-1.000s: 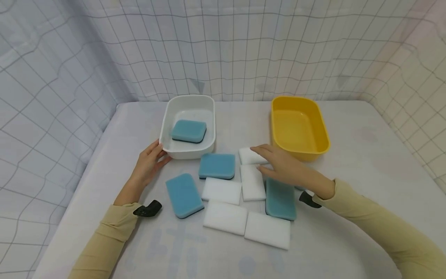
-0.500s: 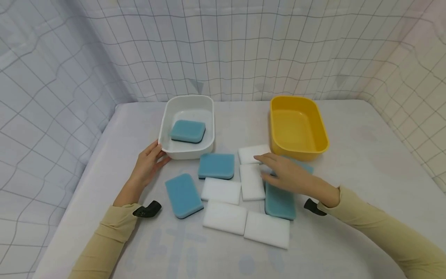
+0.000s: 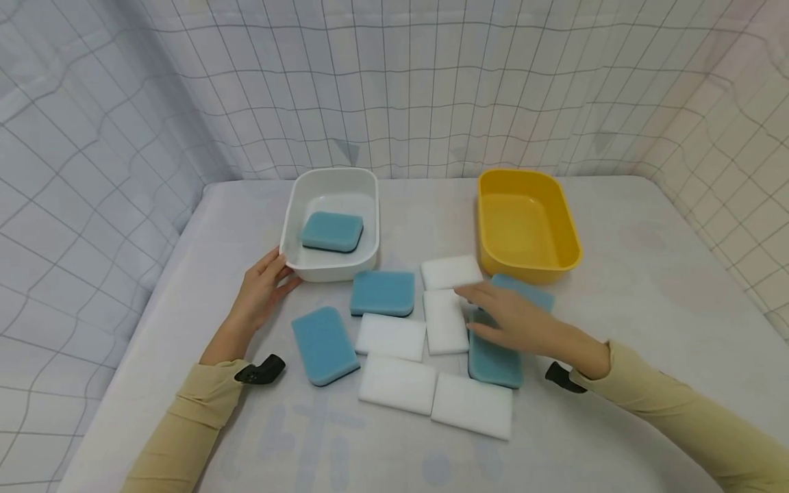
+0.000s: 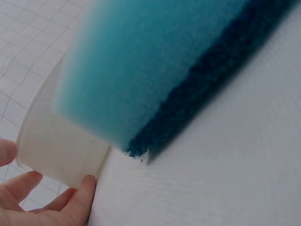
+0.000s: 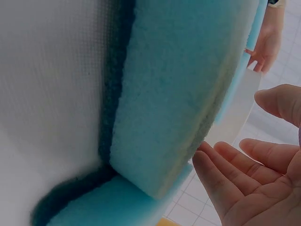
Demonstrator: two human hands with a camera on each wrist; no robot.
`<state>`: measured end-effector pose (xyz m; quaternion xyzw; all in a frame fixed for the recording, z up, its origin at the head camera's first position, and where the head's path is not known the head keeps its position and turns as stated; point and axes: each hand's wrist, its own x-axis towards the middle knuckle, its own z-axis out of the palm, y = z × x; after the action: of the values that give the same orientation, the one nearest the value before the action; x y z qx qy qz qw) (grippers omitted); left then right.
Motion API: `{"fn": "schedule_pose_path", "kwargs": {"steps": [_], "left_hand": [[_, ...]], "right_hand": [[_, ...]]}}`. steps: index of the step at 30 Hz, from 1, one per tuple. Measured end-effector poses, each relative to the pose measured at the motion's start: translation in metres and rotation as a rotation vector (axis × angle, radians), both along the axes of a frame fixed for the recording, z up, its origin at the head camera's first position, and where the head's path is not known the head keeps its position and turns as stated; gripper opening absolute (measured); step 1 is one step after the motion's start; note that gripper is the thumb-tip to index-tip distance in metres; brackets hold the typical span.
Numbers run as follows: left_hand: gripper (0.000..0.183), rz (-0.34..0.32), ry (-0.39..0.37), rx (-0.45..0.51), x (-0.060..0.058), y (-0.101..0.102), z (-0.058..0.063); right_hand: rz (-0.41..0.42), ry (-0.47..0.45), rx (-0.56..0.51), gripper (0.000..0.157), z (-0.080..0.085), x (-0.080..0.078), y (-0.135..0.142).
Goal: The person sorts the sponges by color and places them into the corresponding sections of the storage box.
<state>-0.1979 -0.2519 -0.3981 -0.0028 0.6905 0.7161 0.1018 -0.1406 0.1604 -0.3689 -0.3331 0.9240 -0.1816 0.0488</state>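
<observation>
My left hand (image 3: 261, 291) grips the near left corner of a white tub (image 3: 329, 274), fingers along the rim and thumb low on the front wall. Inside the tub lies a teal scrub sponge (image 3: 333, 231) with a dark scouring layer underneath. Over a teal sponge (image 3: 495, 359) at the right of the group, my right hand (image 3: 524, 325) hovers, holding nothing. The right wrist view shows its fingers extended and its thumb apart, the fingertips overlapping the edge of a teal sponge (image 5: 174, 84). A white sponge (image 3: 445, 329) lies by these fingertips.
A yellow tub (image 3: 524, 263) stands at the back right, with a teal sponge (image 3: 522, 291) before it. Other white sponges (image 3: 397, 385) and teal sponges (image 3: 323, 344) lie flat mid-table. Grid-patterned curtains (image 3: 419, 89) enclose the back and sides.
My right hand has shifted right and toward me, uncovering more of the far white sponge and the teal sponge before the yellow tub. The left hand stays at the white tub.
</observation>
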Motion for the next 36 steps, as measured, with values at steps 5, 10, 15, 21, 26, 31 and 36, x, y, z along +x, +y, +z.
{"fn": "schedule_pose_path", "kwargs": {"steps": [5, 10, 15, 21, 26, 31, 36], "left_hand": [[0.065, 0.003, -0.004, 0.0, 0.001, 0.001, 0.001], [0.063, 0.008, -0.002, 0.004, 0.001, 0.001, 0.002], [0.063, 0.004, -0.001, 0.011, 0.001, 0.001, 0.001], [0.066, 0.005, 0.001, 0.037, 0.001, 0.001, 0.0], [0.066, 0.006, -0.003, 0.014, 0.002, 0.001, 0.001], [0.065, 0.0, 0.001, -0.003, 0.002, 0.001, 0.001], [0.065, 0.004, 0.009, 0.005, 0.001, 0.002, 0.0]], "right_hand": [[0.02, -0.013, 0.0, 0.056, -0.001, 0.003, 0.002], [0.02, -0.059, 0.032, 0.059, -0.002, 0.007, 0.005], [0.017, -0.109, 0.055, 0.063, -0.002, 0.011, 0.008], [0.059, -0.08, 0.085, 0.072, -0.005, 0.017, 0.012], [0.112, -0.038, 0.092, 0.076, -0.009, 0.02, 0.016], [0.157, -0.009, 0.094, 0.076, -0.011, 0.022, 0.021], [0.213, 0.038, 0.14, 0.077, -0.014, 0.024, 0.027]]}}
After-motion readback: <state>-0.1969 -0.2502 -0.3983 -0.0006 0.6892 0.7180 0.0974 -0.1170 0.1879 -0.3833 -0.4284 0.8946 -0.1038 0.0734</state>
